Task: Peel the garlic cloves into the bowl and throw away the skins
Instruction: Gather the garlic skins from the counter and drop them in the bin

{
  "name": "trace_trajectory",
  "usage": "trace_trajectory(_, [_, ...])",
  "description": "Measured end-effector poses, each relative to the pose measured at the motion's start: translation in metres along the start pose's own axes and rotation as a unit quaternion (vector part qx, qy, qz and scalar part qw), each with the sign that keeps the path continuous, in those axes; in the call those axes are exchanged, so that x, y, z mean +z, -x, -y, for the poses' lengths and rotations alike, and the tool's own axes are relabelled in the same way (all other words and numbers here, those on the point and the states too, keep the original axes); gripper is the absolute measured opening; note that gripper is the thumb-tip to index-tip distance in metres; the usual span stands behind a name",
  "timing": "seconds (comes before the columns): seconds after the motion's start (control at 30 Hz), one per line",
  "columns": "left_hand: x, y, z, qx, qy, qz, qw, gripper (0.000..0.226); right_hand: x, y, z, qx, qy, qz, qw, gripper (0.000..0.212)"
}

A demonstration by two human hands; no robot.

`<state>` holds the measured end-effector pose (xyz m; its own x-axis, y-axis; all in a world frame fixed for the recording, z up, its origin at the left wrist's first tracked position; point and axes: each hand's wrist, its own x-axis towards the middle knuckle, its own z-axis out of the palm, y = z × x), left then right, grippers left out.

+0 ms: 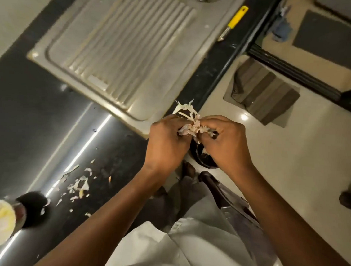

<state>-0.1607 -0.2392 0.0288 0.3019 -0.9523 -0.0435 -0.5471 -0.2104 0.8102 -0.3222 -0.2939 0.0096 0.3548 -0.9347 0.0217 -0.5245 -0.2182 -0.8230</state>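
Papery crumpled garlic skins point(192, 128) pinched between both hands point(192, 141), above dark round bin point(201, 157).

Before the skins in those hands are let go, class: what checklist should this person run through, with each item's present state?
1. Left hand and right hand both grip the bunch of papery white garlic skins: ok.
2. Bunch appears to sit above the dark round bin on the floor: ok.
3. Room left in the bin: cannot tell, the hands hide most of it.
4. Black countertop cleared of skins: not ok, loose skin scraps lie on it.
5. Yellow-handled knife away from the hands: ok, it lies beside the steel draining board.
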Motion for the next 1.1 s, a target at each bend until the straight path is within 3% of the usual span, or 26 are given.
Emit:
trace_trajectory(0.23, [0.114,-0.010,-0.005,0.028,0.028,0.088,0.995,0.030,-0.031,0.036,-0.096,0.083,0.013,-0.079,0.993,0.039])
trace_trajectory(0.47, [0.247,0.003,0.069,-0.010,0.006,0.138,0.990,0.032,-0.003,0.072,-0.232,0.170,0.012,-0.093,0.981,0.038])
trace_trajectory(0.57, [0.306,0.002,0.112,-0.066,0.018,0.178,0.982,0.027,0.022,0.076,-0.295,0.219,-0.016,-0.084,0.972,0.036])
trace_trajectory(0.8, [0.405,-0.019,0.221,-0.139,-0.079,0.232,0.960,0.012,0.100,0.069,-0.418,0.327,-0.039,-0.019,0.944,0.016])
trace_trajectory(1.1, [0.474,-0.047,0.327,-0.256,-0.084,0.257,0.928,0.014,0.181,0.050,-0.501,0.437,-0.074,0.018,0.896,0.016])
